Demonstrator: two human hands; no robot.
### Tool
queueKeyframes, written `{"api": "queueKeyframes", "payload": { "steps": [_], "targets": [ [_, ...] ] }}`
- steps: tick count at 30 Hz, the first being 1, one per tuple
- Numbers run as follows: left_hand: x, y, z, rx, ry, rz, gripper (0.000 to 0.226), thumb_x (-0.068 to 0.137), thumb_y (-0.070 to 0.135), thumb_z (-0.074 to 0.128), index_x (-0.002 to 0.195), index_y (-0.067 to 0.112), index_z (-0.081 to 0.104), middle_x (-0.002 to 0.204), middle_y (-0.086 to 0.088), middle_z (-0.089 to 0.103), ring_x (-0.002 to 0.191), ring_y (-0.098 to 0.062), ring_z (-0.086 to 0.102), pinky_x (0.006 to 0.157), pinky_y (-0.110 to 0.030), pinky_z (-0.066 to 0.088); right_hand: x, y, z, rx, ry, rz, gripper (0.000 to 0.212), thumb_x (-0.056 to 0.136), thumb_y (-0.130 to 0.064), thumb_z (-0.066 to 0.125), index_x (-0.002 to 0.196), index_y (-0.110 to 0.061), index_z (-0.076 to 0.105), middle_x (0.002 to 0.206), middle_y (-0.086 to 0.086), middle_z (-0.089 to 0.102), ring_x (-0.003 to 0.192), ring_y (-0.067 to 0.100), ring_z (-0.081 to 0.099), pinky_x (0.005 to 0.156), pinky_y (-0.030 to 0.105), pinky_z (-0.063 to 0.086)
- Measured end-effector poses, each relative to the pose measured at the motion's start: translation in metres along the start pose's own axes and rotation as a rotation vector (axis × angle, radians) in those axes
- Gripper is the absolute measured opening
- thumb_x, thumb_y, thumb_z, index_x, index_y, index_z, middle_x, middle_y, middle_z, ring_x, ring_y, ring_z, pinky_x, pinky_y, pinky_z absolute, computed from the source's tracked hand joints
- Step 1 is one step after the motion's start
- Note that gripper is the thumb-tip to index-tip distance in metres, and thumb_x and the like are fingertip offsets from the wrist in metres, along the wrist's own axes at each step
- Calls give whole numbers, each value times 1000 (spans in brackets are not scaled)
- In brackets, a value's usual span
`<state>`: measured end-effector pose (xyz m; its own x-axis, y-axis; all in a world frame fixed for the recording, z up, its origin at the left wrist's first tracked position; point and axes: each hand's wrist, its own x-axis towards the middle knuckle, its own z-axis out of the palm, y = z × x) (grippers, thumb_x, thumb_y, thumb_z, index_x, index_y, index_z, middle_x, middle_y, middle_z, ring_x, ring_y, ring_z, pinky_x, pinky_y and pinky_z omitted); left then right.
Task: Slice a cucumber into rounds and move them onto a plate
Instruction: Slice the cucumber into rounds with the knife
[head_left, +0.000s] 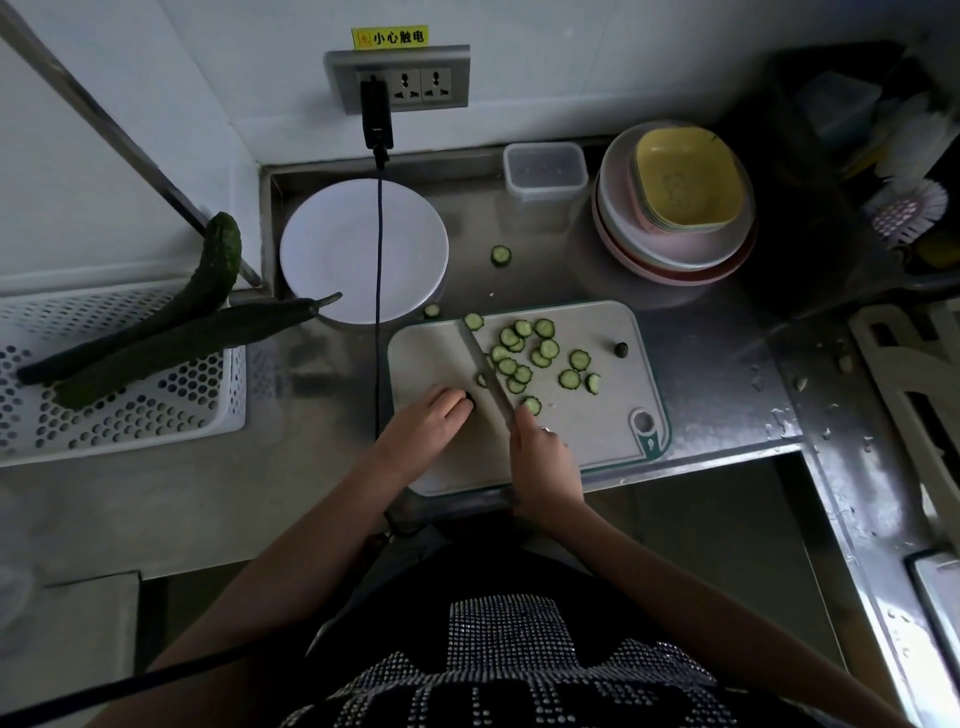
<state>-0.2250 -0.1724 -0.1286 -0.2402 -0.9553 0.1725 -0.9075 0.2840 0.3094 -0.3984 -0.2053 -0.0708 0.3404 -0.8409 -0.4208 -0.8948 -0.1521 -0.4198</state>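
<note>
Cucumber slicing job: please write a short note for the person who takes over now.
Left hand pins the last cucumber stub on the cutting board. Right hand grips the knife, blade beside the stub.
Done: many rounds lie on the board; two strays on the counter.
Left: finish the stub, move all rounds to the white plate, which holds none.

The remaining dark green cucumber stub (469, 397) was almost wholly hidden under the fingertips of the left hand (434, 415). The handle of the steel-bladed knife (485, 369) was covered by the grip of the right hand (543, 452). The white perforated plastic basket (130, 415) was cut off by the left edge. The contents of the clear lidded plastic container (545, 169) could not be made out.
</note>
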Motion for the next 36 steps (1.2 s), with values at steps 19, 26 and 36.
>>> {"api": "queueKeyframes", "payload": {
  "steps": [19,26,36],
  "targets": [
    [2,1,2,13,11,-25,32,72,-5,71,104,-2,64,99,-14,60,99,-26,50,70,-40,56,-1,-1,3,-47,-9,-118,18,103,-26,33,103,-10,41,82,21,64,74,41,61,56,36,38],
    [4,5,-5,22,36,18,36,59,-12,74,92,-3,67,95,-15,63,96,-24,48,62,-33,57,4,5,9,-59,-80,-77,8,101,-21,36,104,-14,38,85,20,64,78,40,62,64,42,49],
    [1,3,-6,16,10,-10,38,61,-12,74,97,-3,66,98,-15,62,98,-22,47,47,-34,54,0,8,-1,35,-22,-48,15,102,-26,35,101,-13,40,81,20,62,74,40,60,63,43,49]
  ]
}}
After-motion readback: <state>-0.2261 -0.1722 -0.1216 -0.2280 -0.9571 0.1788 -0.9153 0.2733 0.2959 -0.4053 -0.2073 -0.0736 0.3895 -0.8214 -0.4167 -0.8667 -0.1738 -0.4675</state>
